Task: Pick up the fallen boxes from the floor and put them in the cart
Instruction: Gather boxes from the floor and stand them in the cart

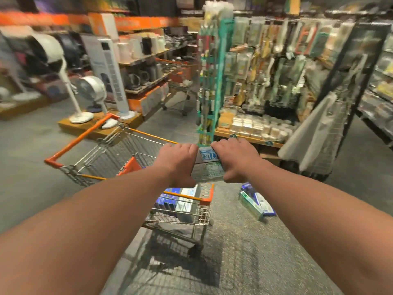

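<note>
A pale box with blue print [208, 165] hangs in the air above the near end of a wire shopping cart with orange trim [85, 139]. My left hand [177, 162] grips its left end and my right hand [232, 159] grips its right end, fingers curled over the top. Inside the cart's basket lie several blue and white boxes [176, 199]. On the grey floor to the right of the cart lies a small heap of boxes, green and blue [256, 204]. The middle of the held box is the only part that shows.
A teal display stand [209, 86] and a low shelf of white jars [255, 126] stand just beyond the cart. Fans on a wooden platform [85, 96] are at the left. A black wire rack [344, 116] is at the right. A second cart [178, 81] stands farther back.
</note>
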### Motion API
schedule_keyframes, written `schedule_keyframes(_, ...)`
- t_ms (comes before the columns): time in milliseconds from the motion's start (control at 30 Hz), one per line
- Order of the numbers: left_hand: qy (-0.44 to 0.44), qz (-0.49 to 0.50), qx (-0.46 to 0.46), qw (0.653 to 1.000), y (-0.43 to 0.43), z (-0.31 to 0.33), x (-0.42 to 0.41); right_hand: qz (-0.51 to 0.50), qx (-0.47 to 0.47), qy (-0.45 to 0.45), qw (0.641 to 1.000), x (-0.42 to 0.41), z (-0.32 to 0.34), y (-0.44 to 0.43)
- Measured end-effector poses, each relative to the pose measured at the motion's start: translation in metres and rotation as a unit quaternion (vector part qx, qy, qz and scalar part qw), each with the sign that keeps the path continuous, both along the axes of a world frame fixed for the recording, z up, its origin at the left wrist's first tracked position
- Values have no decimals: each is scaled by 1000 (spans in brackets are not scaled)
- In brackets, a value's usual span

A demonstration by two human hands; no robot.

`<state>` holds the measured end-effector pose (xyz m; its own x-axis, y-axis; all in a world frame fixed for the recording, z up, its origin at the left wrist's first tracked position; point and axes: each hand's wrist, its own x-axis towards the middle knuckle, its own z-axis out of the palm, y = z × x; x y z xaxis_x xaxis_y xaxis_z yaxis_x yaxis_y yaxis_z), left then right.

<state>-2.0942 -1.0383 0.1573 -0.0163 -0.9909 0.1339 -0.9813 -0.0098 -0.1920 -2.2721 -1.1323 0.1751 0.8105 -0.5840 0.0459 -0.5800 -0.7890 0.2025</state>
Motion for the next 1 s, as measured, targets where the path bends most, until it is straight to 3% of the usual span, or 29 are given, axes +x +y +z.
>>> schedule_keyframes(267,14,65,-35,997,-24,-18,155,51,-42,24,998,165,-14,-46)
schedule_keyframes(433,25,73,-17,997,-62,-37,206,44,-23,45,998,222,-38,-86)
schedule_keyframes(733,148,118,26,982,-149,-124,201,93,22,120,988,240,-98,-187)
schedule_keyframes(1000,217,259,90,937,-233,-202,158,212,66,209,952,244,-186,-306)
